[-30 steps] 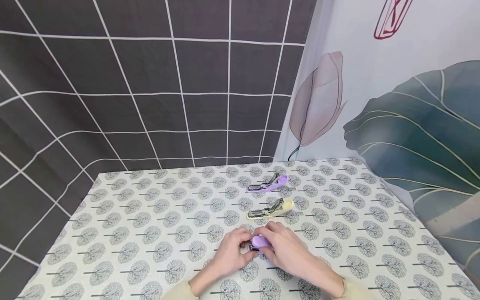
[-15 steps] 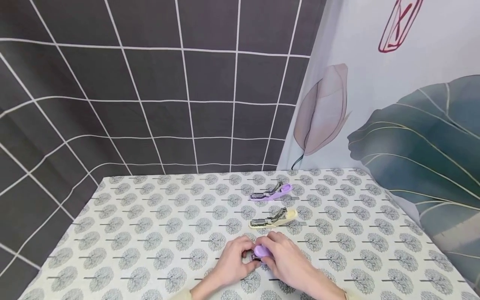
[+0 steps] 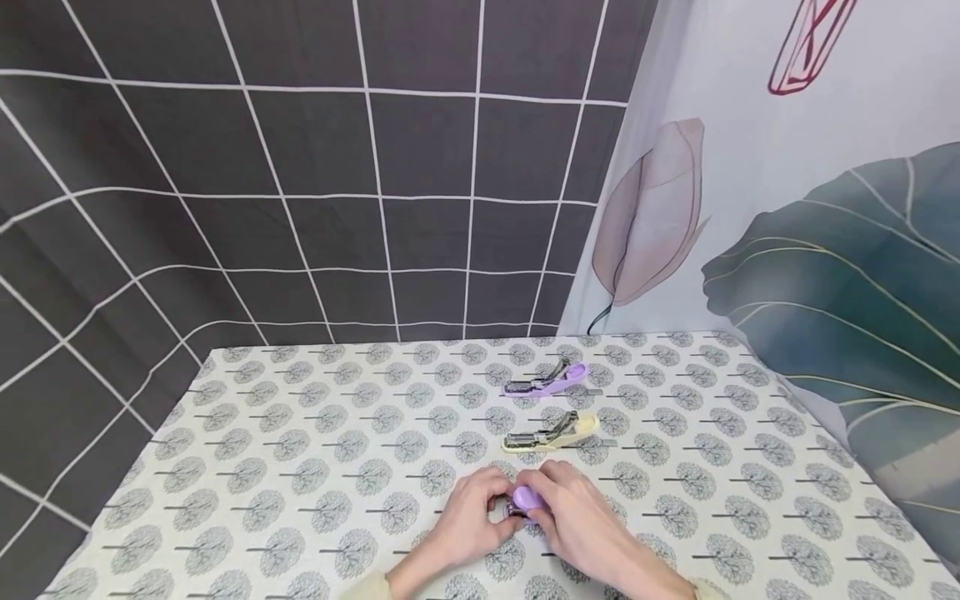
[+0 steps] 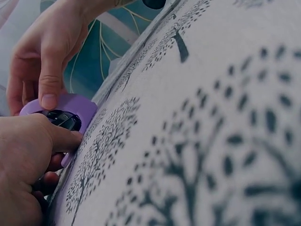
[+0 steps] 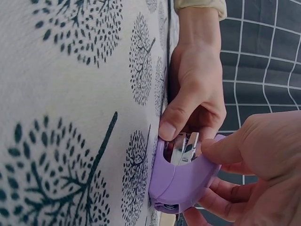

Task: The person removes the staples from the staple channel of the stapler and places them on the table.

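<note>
Between both hands is a small purple stapler [image 3: 528, 498], low over the patterned tablecloth near the front. My left hand [image 3: 475, 508] pinches its metal end with thumb and fingers. My right hand [image 3: 573, 510] grips the rounded purple body, thumb and fingers on either side. The right wrist view shows the purple casing [image 5: 181, 181] close up, with shiny metal parts in its opening and the left thumb at the edge. Seen from the left wrist, the right thumb presses on the purple shell [image 4: 81, 104]. Fingers hide part of the stapler.
Beyond the hands lies a cream-yellow stapler [image 3: 583, 427] with its metal arm raised. Farther back lies another purple stapler [image 3: 574, 375], opened likewise. The tree-print tablecloth [image 3: 337, 475] reaches a dark grid curtain [image 3: 300, 167] behind and a leaf-print curtain [image 3: 840, 292] at the right.
The head view has tilted slightly, shifting the whole scene a little. Both hands stay on the purple stapler, with only slight finger movement.
</note>
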### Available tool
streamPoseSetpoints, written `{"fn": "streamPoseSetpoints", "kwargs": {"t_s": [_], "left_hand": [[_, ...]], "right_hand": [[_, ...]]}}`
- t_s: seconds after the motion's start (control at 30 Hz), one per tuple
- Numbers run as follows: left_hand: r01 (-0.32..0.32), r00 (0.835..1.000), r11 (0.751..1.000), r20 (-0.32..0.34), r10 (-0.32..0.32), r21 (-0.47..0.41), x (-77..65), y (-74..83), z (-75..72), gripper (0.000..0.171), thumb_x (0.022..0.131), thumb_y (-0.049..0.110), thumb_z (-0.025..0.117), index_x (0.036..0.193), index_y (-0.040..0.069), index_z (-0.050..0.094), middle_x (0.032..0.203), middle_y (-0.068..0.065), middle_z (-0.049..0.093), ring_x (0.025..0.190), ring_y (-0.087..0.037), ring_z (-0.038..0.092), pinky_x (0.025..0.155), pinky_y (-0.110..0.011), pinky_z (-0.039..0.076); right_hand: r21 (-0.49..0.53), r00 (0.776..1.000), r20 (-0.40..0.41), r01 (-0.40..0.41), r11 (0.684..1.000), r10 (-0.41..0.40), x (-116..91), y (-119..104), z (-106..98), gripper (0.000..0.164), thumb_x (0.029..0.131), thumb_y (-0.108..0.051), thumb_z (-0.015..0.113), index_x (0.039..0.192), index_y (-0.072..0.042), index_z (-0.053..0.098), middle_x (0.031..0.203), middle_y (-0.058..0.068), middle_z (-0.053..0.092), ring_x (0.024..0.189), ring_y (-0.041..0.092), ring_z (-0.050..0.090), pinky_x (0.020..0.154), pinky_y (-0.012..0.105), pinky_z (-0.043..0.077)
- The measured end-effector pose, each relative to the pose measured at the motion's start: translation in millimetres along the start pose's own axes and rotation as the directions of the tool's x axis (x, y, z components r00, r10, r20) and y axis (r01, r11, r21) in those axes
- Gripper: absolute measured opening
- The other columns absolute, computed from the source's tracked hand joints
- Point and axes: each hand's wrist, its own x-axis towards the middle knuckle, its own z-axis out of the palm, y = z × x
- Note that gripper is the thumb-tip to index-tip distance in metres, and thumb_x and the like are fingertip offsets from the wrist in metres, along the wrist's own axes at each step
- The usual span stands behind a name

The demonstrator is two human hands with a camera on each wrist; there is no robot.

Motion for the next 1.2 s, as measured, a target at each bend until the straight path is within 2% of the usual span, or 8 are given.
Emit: {"fn": "streamPoseSetpoints", "kwargs": {"t_s": [0.2, 0.43, 0.5, 0.67, 0.73, 0.83, 1.03, 1.2], "left_hand": [[0.061, 0.998, 0.998, 0.028, -0.06, -0.009, 2.7, 2.3, -2.9, 0.024, 0.073, 0.009, 0.085, 0.09, 0.019, 0.07, 0.08, 0.017, 0.053, 0.068, 0.0, 0.043, 0.066, -0.02, 0.038], [0.071, 0.997, 0.997, 0.017, -0.071, 0.013, 2.3, 2.1, -3.7, 0.024, 0.073, 0.011, 0.085, 0.089, 0.019, 0.07, 0.079, 0.017, 0.051, 0.068, -0.001, 0.042, 0.068, -0.021, 0.037], [0.087, 0.996, 0.996, 0.023, -0.087, 0.013, 1.6, 2.4, -3.8, 0.024, 0.074, 0.011, 0.084, 0.091, 0.019, 0.07, 0.08, 0.018, 0.052, 0.069, -0.001, 0.043, 0.069, -0.022, 0.038], [0.113, 0.993, 0.994, 0.028, -0.113, 0.004, 1.1, 4.0, -5.3, 0.025, 0.075, 0.01, 0.084, 0.095, 0.02, 0.071, 0.083, 0.019, 0.053, 0.072, -0.002, 0.044, 0.072, -0.025, 0.039], [0.122, 0.992, 0.993, 0.029, -0.122, 0.0, 0.7, 4.4, -5.0, 0.026, 0.075, 0.01, 0.084, 0.095, 0.021, 0.072, 0.082, 0.018, 0.053, 0.071, -0.002, 0.043, 0.071, -0.024, 0.039], [0.127, 0.991, 0.992, 0.029, -0.127, -0.006, 0.1, 4.4, -3.3, 0.026, 0.074, 0.009, 0.084, 0.094, 0.022, 0.071, 0.08, 0.018, 0.052, 0.07, -0.002, 0.043, 0.07, -0.023, 0.038], [0.109, 0.994, 0.994, 0.025, -0.109, -0.014, -0.6, 3.5, 0.6, 0.025, 0.075, 0.009, 0.084, 0.093, 0.02, 0.072, 0.082, 0.018, 0.054, 0.069, -0.001, 0.043, 0.07, -0.023, 0.038], [0.108, 0.994, 0.994, 0.033, -0.108, -0.005, -0.6, 2.1, 2.9, 0.024, 0.074, 0.01, 0.084, 0.092, 0.02, 0.072, 0.082, 0.019, 0.053, 0.068, 0.0, 0.041, 0.069, -0.022, 0.037]], "right_hand": [[0.086, 0.999, 0.018, -0.048, 0.995, 0.047, 0, 2, -10, 0.034, 0.077, 0.009, 0.075, 0.106, -0.005, 0.064, 0.095, -0.001, 0.062, 0.085, 0.012, 0.058, 0.074, 0.027, 0.055], [0.188, 0.999, -0.029, 0.018, 0.982, -0.013, -4, 13, -14, 0.035, 0.079, 0.008, 0.073, 0.108, -0.006, 0.06, 0.096, -0.003, 0.06, 0.082, 0.009, 0.058, 0.068, 0.024, 0.054], [0.226, 0.998, -0.052, 0.038, 0.973, -0.026, -7, 15, -14, 0.034, 0.081, 0.008, 0.073, 0.108, -0.006, 0.058, 0.096, -0.003, 0.059, 0.082, 0.011, 0.06, 0.069, 0.025, 0.055], [0.336, 0.997, -0.083, 0.036, 0.941, -0.008, -15, 21, -14, 0.036, 0.083, 0.01, 0.07, 0.114, -0.001, 0.055, 0.102, 0.006, 0.063, 0.09, 0.022, 0.068, 0.077, 0.029, 0.057], [0.347, 0.995, -0.103, 0.038, 0.937, -0.002, -18, 24, -14, 0.039, 0.082, 0.011, 0.071, 0.116, 0.001, 0.055, 0.104, 0.007, 0.064, 0.092, 0.023, 0.068, 0.077, 0.03, 0.057], [0.345, 0.991, -0.134, 0.045, 0.937, 0.002, -22, 28, -12, 0.04, 0.079, 0.011, 0.073, 0.114, 0.001, 0.056, 0.102, 0.003, 0.064, 0.09, 0.02, 0.066, 0.076, 0.028, 0.056], [0.424, 0.986, -0.166, 0.057, 0.904, 0.015, -29, 35, -12, 0.034, 0.081, 0.011, 0.071, 0.109, 0.0, 0.056, 0.093, -0.003, 0.063, 0.078, 0.011, 0.063, 0.068, 0.025, 0.056], [0.428, 0.981, -0.194, 0.097, 0.899, -0.013, -32, 40, -11, 0.032, 0.081, 0.013, 0.069, 0.107, 0.0, 0.056, 0.089, -0.004, 0.061, 0.073, 0.01, 0.06, 0.061, 0.02, 0.052]]}}
